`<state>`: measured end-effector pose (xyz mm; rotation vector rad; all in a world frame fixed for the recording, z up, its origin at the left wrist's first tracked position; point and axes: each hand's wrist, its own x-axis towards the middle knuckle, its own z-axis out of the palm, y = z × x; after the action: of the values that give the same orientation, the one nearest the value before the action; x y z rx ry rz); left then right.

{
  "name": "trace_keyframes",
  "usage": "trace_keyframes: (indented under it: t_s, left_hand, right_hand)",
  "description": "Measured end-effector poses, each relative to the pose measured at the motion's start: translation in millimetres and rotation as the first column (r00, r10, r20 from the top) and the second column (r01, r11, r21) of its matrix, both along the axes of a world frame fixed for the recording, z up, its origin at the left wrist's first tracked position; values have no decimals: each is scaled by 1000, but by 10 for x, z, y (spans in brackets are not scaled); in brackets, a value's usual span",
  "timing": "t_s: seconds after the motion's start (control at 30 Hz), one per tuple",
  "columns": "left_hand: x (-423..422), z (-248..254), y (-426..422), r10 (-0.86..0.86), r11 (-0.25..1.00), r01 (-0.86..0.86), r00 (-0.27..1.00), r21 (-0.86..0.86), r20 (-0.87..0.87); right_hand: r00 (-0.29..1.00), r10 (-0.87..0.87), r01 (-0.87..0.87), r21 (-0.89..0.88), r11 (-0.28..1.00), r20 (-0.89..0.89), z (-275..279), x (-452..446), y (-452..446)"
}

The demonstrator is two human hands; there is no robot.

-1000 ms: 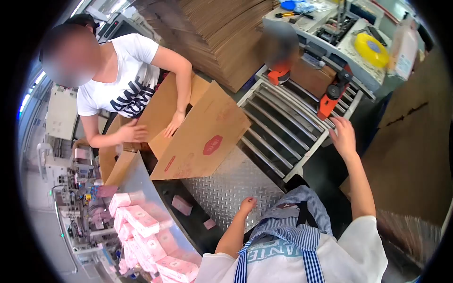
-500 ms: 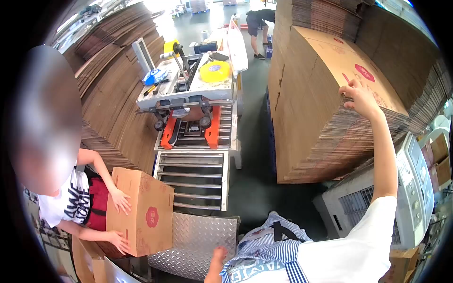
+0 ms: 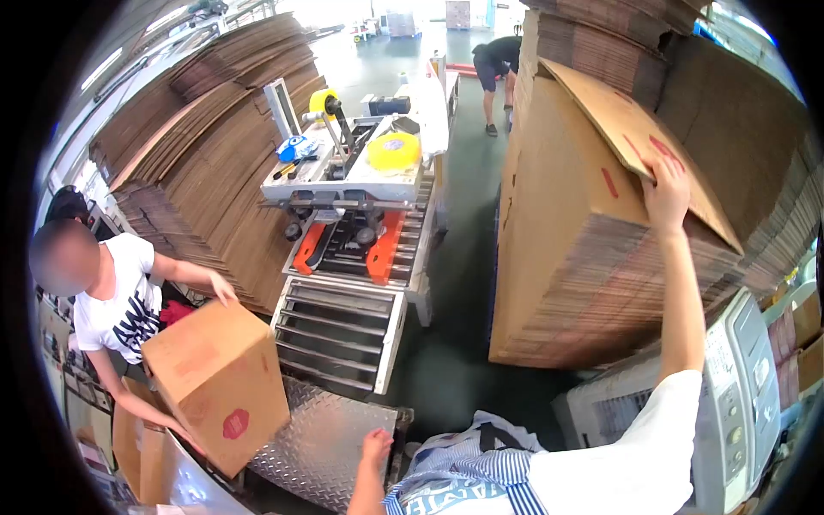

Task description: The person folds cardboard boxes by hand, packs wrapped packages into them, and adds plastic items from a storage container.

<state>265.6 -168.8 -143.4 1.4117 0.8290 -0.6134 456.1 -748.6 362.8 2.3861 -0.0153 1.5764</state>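
My right hand (image 3: 668, 196) grips the near edge of a flattened cardboard carton (image 3: 639, 116), the top one of a tall stack (image 3: 566, 223) on the right. That carton has a red printed mark, and its near edge is lifted off the sheet below. My left hand (image 3: 375, 448) is low in the middle, fingers curled, with nothing visible in it. It hovers by the right side of a diamond-pattern metal plate (image 3: 322, 429). To the left, a co-worker's two hands hold a closed cardboard box (image 3: 219, 378), tilted over the plate's left side.
A roller conveyor (image 3: 335, 330) leads to a carton taping machine (image 3: 343, 184) with a yellow tape roll (image 3: 394, 151) on top. More flattened cartons (image 3: 206, 163) are stacked at left. A white appliance (image 3: 738, 403) stands at right. Another person (image 3: 496, 73) bends at the back.
My right hand has closed on the top carton and raised its near edge. The co-worker's box has tilted and shifted left. My view has shifted a little.
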Motion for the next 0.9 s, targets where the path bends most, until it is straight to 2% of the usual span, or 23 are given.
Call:
trace_keyframes:
  t_s: [0.07,0.1,0.13,0.17,0.23,0.27,0.3,0.33,0.37,0.4,0.43,0.47,0.5,0.53,0.57,0.6,0.63,0.67,0.73,0.8,0.83,0.87,0.9]
  left_hand:
    - [199,302,-222,83,996,-79,986,-35,141]
    - [331,430,-267,17,999,-23,971,24,239]
    - [483,679,-354,60,997,-68,959,21,276]
    - [583,957,-462,181,983,-157,867,-91,464]
    - [785,1243,-526,48,990,-132,633,47,773]
    - [781,1761,-648,41,981,-173,621,86,782]
    - [795,2066,-679,-206,876,-276,530,397,823]
    - [714,2606,-797,-418,614,-450,511,648,751]
    - [625,2868,-777,-514,451,-540,494,710,702]
    - [643,2733,-584,-546,348,-692,399,632,737]
    - [528,2651,-446,-306,250,-896,286,367,908]
    - [287,2463,-111,-353,204,-876,350,436,868]
    - [-23,2581,27,-399,142,-781,516,608,758]
    - [-291,2627,88,-381,116,-776,541,619,750]
    - [-551,2650,119,-387,-67,-745,632,664,671]
    - [-801,2665,149,-370,-246,-685,720,686,587]
    - [-1025,2665,188,-292,-321,-633,774,705,562]
    - [-1221,2654,240,-214,-388,-576,816,720,537]
    - [-1500,2589,306,-98,-366,-509,854,779,512]
    - [-1585,2537,421,-95,-244,-394,919,886,383]
    - [-1537,2512,462,-57,-176,-366,930,914,362]
    - [-1501,2414,558,-122,-337,-397,918,854,378]
    - [-1469,2404,672,-132,-349,-366,930,862,342]
  right_hand:
    - [975,122,-114,-53,992,187,112,-220,225]
    - [961,245,-242,-35,970,128,230,-482,459]
    - [924,372,-362,-115,925,87,322,-737,557]
    - [891,454,-449,-142,882,8,388,-1039,618]
    - [811,585,-567,-225,793,20,347,-1490,622]
    - [638,764,-766,-186,615,-103,428,-1618,630]
    - [349,936,-893,-286,346,44,373,-1464,750]
    - [237,966,-940,-277,202,-100,453,-1524,746]
    - [143,990,-966,-217,139,-2,356,-1489,854]
    - [80,997,-991,-109,78,-9,274,-1390,950]
    - [13,1000,-1000,-1,13,-2,193,-1291,1046]
    - [-46,994,-986,165,-29,-100,169,-1154,1119]
    - [-75,993,-982,179,-57,-96,33,-985,1218]
    - [-42,999,-930,367,-31,-23,-213,-752,1353]
    - [-2,999,-839,544,-19,32,-494,-497,1525]
    - [1,999,-783,622,-19,33,-676,-283,1777]
    - [7,999,-720,694,-20,36,-857,-66,2030]
    - [-28,1000,-726,687,-25,7,-1015,64,2345]
    - [251,958,-694,663,280,-142,-1384,68,2966]
    - [261,915,-681,613,400,-307,-1666,-70,3573]
    - [146,883,-757,523,390,-447,-1835,-176,3879]
    - [42,812,-828,435,355,-582,-2007,-275,4169]
    - [4,824,-905,348,243,-566,-2158,-392,4448]
